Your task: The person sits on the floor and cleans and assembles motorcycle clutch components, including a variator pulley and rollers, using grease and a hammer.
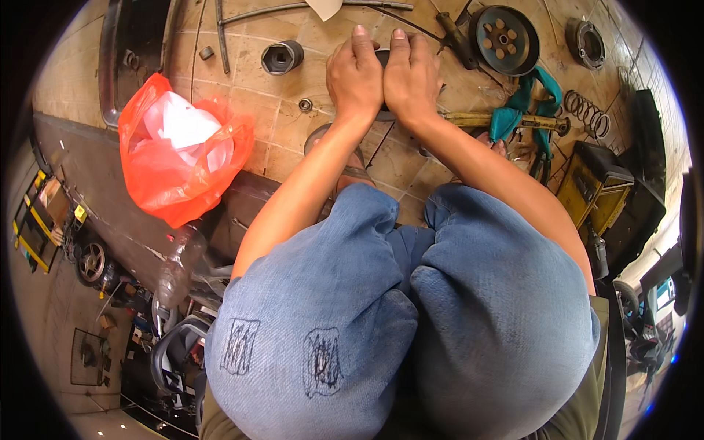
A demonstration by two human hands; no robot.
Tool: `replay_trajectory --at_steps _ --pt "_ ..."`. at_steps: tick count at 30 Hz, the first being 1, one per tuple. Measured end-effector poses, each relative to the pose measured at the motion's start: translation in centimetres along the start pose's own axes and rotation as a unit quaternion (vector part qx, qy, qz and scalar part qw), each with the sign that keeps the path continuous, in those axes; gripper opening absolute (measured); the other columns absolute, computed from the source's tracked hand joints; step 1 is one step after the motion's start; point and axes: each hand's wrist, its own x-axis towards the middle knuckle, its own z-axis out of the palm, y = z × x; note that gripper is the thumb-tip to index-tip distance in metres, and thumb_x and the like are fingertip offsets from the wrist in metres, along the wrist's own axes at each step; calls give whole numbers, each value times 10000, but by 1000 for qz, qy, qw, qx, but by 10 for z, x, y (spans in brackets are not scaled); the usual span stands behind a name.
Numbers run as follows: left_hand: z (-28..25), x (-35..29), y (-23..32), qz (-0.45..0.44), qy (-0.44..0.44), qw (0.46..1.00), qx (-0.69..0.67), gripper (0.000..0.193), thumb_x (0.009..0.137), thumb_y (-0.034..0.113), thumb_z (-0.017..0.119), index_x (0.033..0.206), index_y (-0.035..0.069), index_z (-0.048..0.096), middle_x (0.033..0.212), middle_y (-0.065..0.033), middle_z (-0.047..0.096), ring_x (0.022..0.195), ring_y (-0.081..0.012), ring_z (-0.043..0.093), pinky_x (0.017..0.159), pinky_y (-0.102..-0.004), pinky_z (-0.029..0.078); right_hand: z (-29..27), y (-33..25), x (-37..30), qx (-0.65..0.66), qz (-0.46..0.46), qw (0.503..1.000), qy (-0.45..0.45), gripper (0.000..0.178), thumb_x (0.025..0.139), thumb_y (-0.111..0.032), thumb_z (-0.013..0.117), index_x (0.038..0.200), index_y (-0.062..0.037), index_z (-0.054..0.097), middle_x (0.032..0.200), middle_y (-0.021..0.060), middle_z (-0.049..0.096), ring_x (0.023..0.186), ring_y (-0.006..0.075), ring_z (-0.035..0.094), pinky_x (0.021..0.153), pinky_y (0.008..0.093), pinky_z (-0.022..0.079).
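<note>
Side by side at the top middle, my left hand (355, 79) and my right hand (411, 79) are closed around a dark round part (383, 57). Both thumbs lie along the top, pointing away from me. Only a thin strip of the part shows between the hands, so its kind is hidden. Left of my left hand, a large metal socket (282, 57) lies on the tiled floor, with a small nut-like ring (306, 105) nearer to me. Right of my right hand are a hammer-like tool (456, 38) and a dark metal drum (504, 40) with round holes.
An orange plastic bag (183, 150) with white contents sits at the left. A long metal bar (264, 12) lies at the top. To the right are a teal cloth strap (524, 106), a yellowish bar (469, 119), a coil spring (587, 114), a dark ring (585, 42) and a yellow toolbox (590, 187).
</note>
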Motion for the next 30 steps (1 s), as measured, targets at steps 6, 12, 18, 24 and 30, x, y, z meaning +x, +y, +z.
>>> replay_trajectory --at_steps 6,12,18,24,30 --pt "7 -8 -5 8 16 999 -42 569 1097 376 362 866 18 739 889 -190 711 916 -418 630 900 -495 463 5 18 4 2 -86 996 37 345 1051 -369 487 1052 -66 653 1052 163 686 1057 394 598 909 541 413" --pt "13 -11 -8 20 46 996 -68 509 1090 327 402 829 25 718 844 -178 690 904 -402 627 868 -488 462 2 26 6 -5 -124 992 21 270 1038 -307 532 1014 -70 660 987 153 683 971 386 614 842 515 431" --pt "11 -5 -15 28 44 997 -53 385 1048 277 510 816 23 682 847 -171 670 871 -396 619 804 -488 478 5 21 9 -38 -146 988 20 240 1018 -297 544 982 -89 657 963 130 677 970 363 604 817 509 409" --pt "-9 -4 -21 35 -15 993 -110 210 1008 189 606 1003 -2 695 916 -139 652 844 -281 629 764 -393 506 -32 24 33 33 -92 984 -148 351 1025 -312 589 1190 -9 654 1099 193 689 1053 342 645 941 427 494" --pt "-69 -16 -15 -13 -184 979 83 435 858 157 771 1236 -8 635 1110 -152 628 933 -270 659 831 -365 542 -77 30 32 -99 -110 957 -249 433 928 -353 709 1176 -1 660 1078 227 713 1013 403 684 880 469 532"
